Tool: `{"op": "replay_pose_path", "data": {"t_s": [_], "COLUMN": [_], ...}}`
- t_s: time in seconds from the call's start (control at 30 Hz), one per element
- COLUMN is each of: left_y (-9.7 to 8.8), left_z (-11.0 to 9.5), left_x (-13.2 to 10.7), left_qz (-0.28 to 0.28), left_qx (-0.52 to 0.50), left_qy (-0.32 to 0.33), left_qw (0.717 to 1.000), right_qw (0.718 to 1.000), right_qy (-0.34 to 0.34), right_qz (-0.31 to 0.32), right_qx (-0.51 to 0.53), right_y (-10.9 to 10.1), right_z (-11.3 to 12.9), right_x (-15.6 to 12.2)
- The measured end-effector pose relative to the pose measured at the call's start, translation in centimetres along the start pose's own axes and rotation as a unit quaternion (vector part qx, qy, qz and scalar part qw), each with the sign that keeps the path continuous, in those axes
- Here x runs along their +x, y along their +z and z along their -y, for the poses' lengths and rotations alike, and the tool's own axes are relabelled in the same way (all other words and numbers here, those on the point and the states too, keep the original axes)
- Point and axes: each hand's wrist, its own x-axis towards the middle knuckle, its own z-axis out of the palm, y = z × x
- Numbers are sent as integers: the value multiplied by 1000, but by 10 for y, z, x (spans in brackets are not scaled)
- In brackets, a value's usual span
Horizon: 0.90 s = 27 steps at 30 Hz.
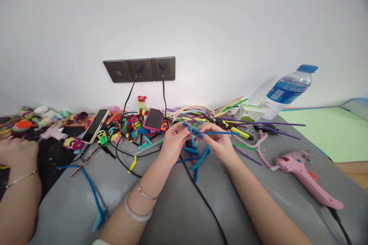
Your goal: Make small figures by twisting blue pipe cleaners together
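My left hand (pixel 174 140) and my right hand (pixel 216 140) meet over the middle of the grey table (pixel 172 206). Both pinch a blue pipe cleaner (pixel 220 133) that sticks out to the right from my fingers. A bent blue piece (pixel 192 141) hangs between my hands. More blue pipe cleaner pieces (pixel 201 157) lie on the table just beneath them. My fingers are closed around the blue stem, with blue-painted nails showing.
A pink glue gun (pixel 306 174) lies at the right. A water bottle (pixel 286 92) stands at the back right, with coloured pipe cleaners (pixel 201 110), two phones (pixel 153 118) and a wall socket (pixel 140 69) behind. Another person's hand (pixel 17 153) rests at the left. A black cable (pixel 205 201) crosses the table.
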Motion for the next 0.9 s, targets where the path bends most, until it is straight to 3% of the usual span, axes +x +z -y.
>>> {"op": "replay_pose_path", "data": {"t_s": [0.53, 0.9], "left_y": [-1, 2], "left_z": [0, 0], "left_x": [0, -2], "left_qz": [21, 38], "left_qx": [-6, -4], "left_qy": [-38, -53], "left_qw": [999, 998], "right_qw": [1000, 998], "right_qy": [-10, 12], "right_qz": [6, 61], "right_qx": [3, 18], "right_y": [-3, -5], "right_z": [-5, -4], "right_x": [1, -3]}}
